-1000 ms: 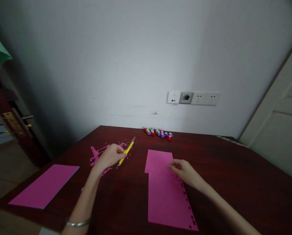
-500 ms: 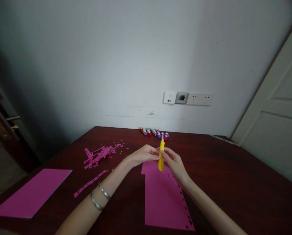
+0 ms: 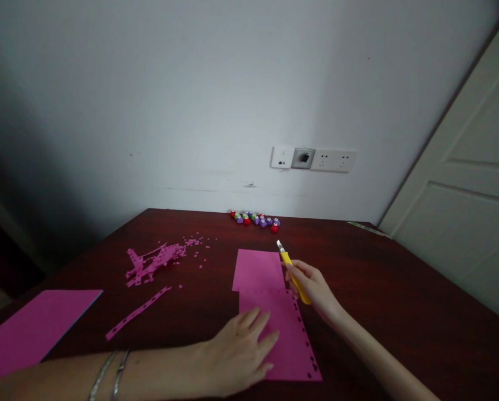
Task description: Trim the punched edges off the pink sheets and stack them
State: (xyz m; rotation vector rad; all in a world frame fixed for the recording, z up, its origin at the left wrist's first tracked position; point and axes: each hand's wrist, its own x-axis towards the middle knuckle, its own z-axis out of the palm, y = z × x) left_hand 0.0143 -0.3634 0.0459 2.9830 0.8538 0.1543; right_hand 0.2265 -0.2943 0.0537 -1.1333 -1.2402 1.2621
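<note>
My right hand [image 3: 314, 287] grips a yellow utility knife [image 3: 292, 272], its blade tip pointing up and away, just right of the pink paper sheet [image 3: 263, 278]. That sheet lies in the middle of the dark wooden table [image 3: 378, 289] and has a row of punched holes along its right edge. My left hand [image 3: 241, 353] lies flat, fingers spread, on the sheet's near left part, pressing it down. Two bracelets circle my left wrist.
A second pink sheet [image 3: 32, 328] lies at the table's left corner. A punched pink strip [image 3: 136, 313] and a heap of pink scraps [image 3: 157, 259] lie left of centre. Several small coloured punches [image 3: 255, 219] stand by the wall under the sockets [image 3: 312, 159]. A door [image 3: 462, 211] is at right.
The knife passed from my left hand to my right hand. My left hand then dropped flat onto the sheet, and my right hand carried the knife to the sheet's right edge.
</note>
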